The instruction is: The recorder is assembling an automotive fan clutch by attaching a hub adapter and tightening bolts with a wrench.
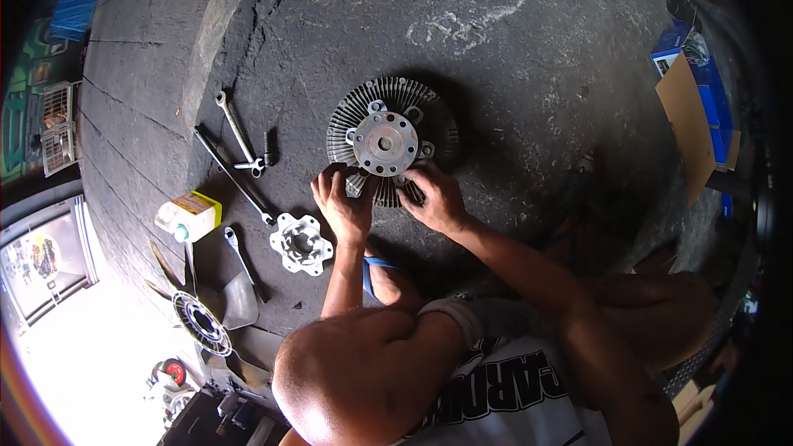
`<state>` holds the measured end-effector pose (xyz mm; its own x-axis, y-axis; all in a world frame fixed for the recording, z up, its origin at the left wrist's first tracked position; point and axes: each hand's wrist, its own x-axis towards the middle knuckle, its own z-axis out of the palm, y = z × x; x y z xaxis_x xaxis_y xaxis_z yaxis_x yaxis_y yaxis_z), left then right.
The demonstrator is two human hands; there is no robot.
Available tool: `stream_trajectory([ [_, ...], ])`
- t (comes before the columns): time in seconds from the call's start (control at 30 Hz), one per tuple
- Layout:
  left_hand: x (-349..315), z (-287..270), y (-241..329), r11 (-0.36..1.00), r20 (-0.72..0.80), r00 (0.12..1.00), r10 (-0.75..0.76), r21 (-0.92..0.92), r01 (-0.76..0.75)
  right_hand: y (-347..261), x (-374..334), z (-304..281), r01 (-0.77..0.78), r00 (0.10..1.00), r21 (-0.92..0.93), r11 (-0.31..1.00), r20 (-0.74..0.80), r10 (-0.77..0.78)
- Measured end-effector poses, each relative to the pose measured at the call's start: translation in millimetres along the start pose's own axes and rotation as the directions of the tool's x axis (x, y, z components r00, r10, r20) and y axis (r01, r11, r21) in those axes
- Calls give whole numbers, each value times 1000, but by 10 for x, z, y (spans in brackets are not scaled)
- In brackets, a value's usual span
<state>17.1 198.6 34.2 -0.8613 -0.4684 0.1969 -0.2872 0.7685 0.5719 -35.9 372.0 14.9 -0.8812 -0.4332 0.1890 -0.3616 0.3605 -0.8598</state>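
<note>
On the dark floor (529,91), a round, finned metal hub (386,143) lay before me.
It looked heavy and rigid, perhaps greasy, best held by opposite sides of its rim; my left hand (343,208) and right hand (435,200), apart, touched its near edge, fingers bent, their grip unclear.

A round, finned grey metal disc (392,94) is lying face up on the dark, stained floor (529,83), its narrow ribs fanning outward. At its middle, a smaller circular flange (386,144) is showing a ring of holes, while rounded metal lugs (426,149) are jutting out around it.
</note>
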Motion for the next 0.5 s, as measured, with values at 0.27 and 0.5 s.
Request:
stream_trajectory([
  [0.27,39,-51,-62,998,74,996,-55,36,52,-56,26,-26,67,997,-44,997,-44,-69],
  [0.5,82,-86,-28,999,86,995,-42,-3,43,-30,-14,20,43,998,-71,997,-31,-45],
])
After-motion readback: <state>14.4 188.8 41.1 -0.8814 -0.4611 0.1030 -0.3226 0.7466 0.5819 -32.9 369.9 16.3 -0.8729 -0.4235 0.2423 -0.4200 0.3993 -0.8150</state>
